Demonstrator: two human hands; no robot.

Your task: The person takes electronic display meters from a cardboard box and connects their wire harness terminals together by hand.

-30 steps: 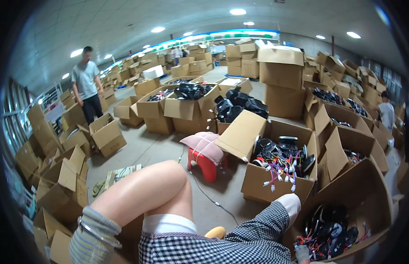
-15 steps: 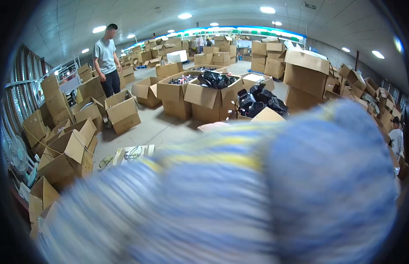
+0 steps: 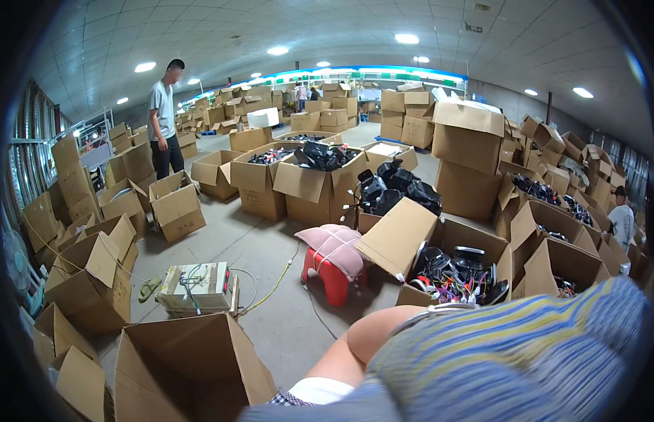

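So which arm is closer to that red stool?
Cannot tell: neither hand shows. One striped-sleeved arm lies below and right of the red stool, apart from it; its side is unclear.

Striped sleeve [image 3: 509, 359] in blue, yellow and grey fills lower right of head view, very close to lens, blurred at near edge. Runs from right rim down to bottom centre. Which arm it covers: cannot tell. Bare rounded limb [image 3: 355, 348] seen just left of sleeve, bent, knee or elbow not distinguishable. Thin pale band [image 3: 429, 311] across top of that limb where sleeve begins. White cuff or hem [image 3: 320, 390] below limb, with small patch of checked fabric [image 3: 288, 399] beside it at bottom edge. Neither hand visible; no fingers in view, so state of both undetermined.
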